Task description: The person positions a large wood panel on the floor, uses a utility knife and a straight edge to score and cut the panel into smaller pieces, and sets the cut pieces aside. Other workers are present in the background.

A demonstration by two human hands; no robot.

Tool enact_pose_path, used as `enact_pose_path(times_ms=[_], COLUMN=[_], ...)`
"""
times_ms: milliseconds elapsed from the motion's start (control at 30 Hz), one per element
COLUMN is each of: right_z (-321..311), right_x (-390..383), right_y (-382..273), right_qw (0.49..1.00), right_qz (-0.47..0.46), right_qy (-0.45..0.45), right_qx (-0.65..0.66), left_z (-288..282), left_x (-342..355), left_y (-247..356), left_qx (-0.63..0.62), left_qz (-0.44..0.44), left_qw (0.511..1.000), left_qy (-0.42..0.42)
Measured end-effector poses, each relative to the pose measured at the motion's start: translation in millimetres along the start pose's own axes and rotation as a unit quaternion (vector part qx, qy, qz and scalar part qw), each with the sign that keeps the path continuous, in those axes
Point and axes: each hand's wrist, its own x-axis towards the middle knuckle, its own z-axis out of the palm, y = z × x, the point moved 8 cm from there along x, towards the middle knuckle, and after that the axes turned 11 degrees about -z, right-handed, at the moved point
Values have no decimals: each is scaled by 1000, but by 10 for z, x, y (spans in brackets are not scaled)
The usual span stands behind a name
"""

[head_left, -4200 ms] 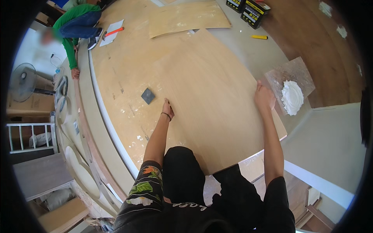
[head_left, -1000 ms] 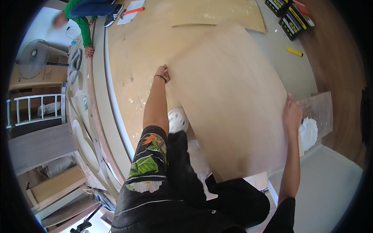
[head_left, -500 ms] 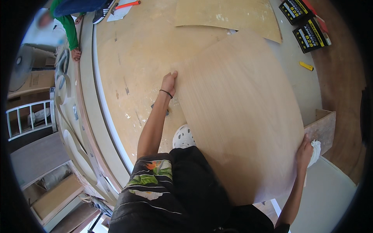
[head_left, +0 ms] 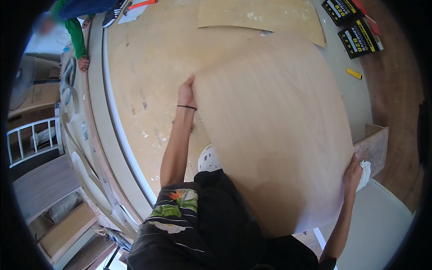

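Pale wood sheet (head_left: pixel 279 130), just one, is held up over a scuffed board (head_left: pixel 146 76). The left hand (head_left: pixel 186 93) has its grip pinching the left side; the right hand (head_left: pixel 353 174) pinches the right side, its fingers probably tucked underneath, hard to see from here. Just beside the right hand sits one white dollop (head_left: pixel 365 174); farther off, two black cans (head_left: pixel 357 39) and one yellow cutter (head_left: pixel 354 73).

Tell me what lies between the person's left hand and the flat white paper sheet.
Only a stretch of flat tan wooden board lies between the left hand and the white paper sheet, as the head view shows.
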Motion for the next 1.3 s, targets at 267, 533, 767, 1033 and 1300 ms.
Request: enact_pose_path(times_ms=[267, 533, 767, 1033, 1300], right_z=[-583, -2313, -3299, -3349, -2789], right_x=[98, -460, -756, -1673, -2099], right_y=[-510, -1542, -2963, -3023, -1588], right_qw=[950, 902, 830, 636, 741], right_qz=[-59, -240, -396, -575, -472], right_qy=[200, 355, 377, 499, 477], right_qx=[232, 57, -107, -125, -7], left_z=[1265, 911, 550, 1458, 377], left_x=[-1671, -1194, -647, -991, -1291], left_y=[2480, 2349, 1035, -225, 1477], left_qx=[104, -161, -197, -260, -253], left_qz=[433, 309, 152, -55, 273], left_qw=[823, 869, 964, 935, 696], left_qy=[-352, -351, -97, -234, -614])
